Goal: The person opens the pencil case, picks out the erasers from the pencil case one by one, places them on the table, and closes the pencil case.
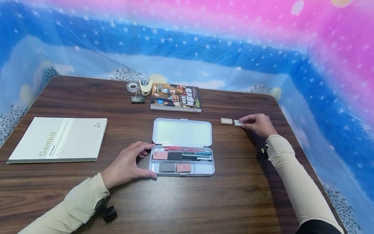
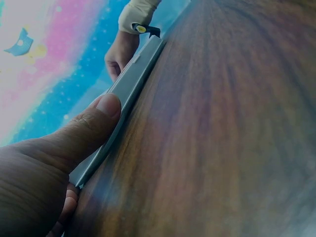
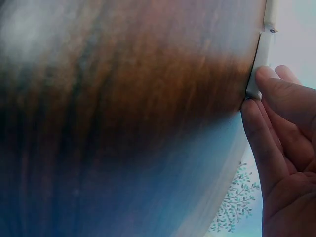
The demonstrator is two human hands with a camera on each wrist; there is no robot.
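Observation:
An opened white pencil case lies on the table with its lid tipped back. My left hand grips the case's left end, thumb along the front side and fingers at the back corner; the left wrist view shows the thumb pressed on the case's side wall. Pens and a pink-and-black block fill the rear compartment. In front sit a grey eraser and a pink eraser. Farther right, my right hand pinches a small white eraser at the table surface, beside a cream eraser.
A Gambit notebook lies at the left. Behind the case are a comic-style book, a black binder clip, a tape roll and a cream stapler-like item. A patterned cloth hangs behind the table.

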